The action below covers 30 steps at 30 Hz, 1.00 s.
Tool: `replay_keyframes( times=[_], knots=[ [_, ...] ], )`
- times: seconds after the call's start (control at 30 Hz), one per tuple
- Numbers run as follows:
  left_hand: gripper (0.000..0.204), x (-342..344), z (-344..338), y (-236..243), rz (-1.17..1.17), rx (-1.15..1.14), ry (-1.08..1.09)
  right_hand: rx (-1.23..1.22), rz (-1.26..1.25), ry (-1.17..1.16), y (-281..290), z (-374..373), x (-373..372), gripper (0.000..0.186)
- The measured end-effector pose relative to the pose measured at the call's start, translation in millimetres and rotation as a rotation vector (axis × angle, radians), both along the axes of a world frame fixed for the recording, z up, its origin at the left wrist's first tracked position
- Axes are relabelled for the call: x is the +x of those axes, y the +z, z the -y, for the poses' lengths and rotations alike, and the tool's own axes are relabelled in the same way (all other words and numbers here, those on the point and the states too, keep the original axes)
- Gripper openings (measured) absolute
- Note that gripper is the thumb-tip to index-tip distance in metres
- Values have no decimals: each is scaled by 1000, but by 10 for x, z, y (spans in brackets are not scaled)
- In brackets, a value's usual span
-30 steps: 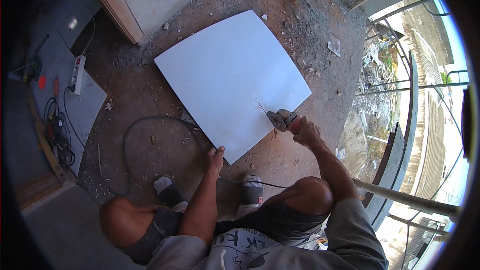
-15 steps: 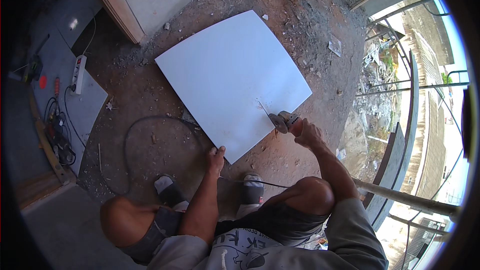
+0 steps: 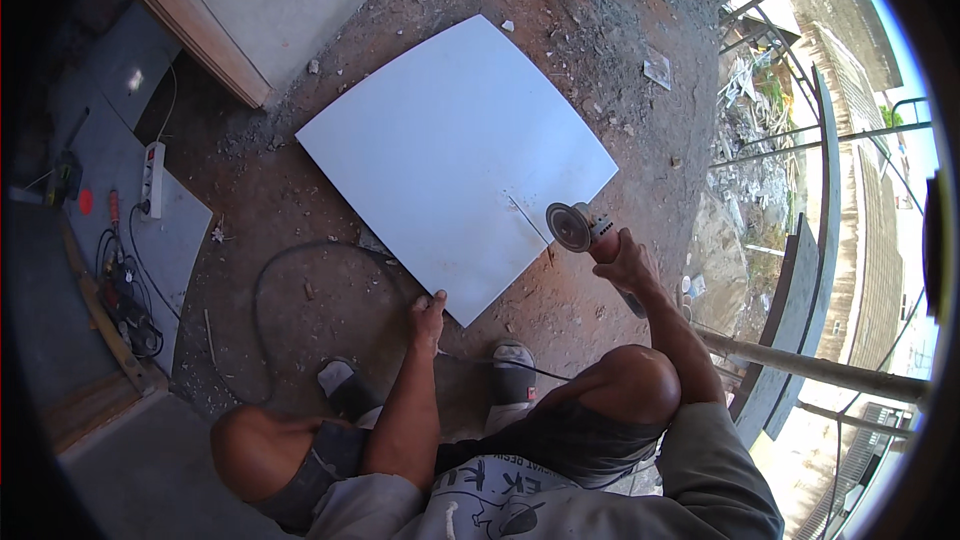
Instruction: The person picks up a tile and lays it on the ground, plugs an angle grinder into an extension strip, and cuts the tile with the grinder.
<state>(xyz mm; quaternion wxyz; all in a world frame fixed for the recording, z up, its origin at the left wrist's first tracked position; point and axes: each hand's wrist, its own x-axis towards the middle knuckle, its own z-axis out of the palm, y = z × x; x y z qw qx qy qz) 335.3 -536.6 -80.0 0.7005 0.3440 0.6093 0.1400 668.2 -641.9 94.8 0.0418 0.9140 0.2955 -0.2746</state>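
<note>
A large white square tile [image 3: 450,140] lies on the dirt floor in front of me. A thin dark slit runs inward from its right-hand near edge. My left hand [image 3: 428,318] grips the tile near its closest corner, thumb on top and fingers at the edge. In my right hand [image 3: 630,268] is an angle grinder [image 3: 600,232], held by its body just off the tile's right edge. Its round cutting disc [image 3: 570,227] faces up and stands clear of the slit.
A dark power cable [image 3: 258,290] loops over the floor to my left. Farther left, a white power strip [image 3: 152,180] and a heap of corded tools [image 3: 130,305] rest on grey sheets. Metal rails [image 3: 810,365] and planks border the right side. Rubble [image 3: 560,10] lies beyond the tile.
The grinder has come out of the slit and moved to the right, its disc now turned upward. My left hand stays on the tile. The whole view has shifted slightly.
</note>
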Motion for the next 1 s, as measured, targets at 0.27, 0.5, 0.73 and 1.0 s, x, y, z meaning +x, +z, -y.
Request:
replay_keyframes(
  times=[0.27, 0.5, 0.73, 1.0],
  knots=[
    [41, 2, -392, 135, -33, -59, 152, 226, -58, -232, -107, 254, 122, 66],
    [44, 65, -424, 90, -37, -41, 118, 391, -66, -430, 65, 382, 232, 64],
    [61, 266, -256, 257, -34, -181, -67, 386, -49, -610, 374, 604, 173, 59],
    [52, 850, 280, 227, 157, -419, -193, 551, 1, -715, 843, 971, 39, 55]
  ],
)
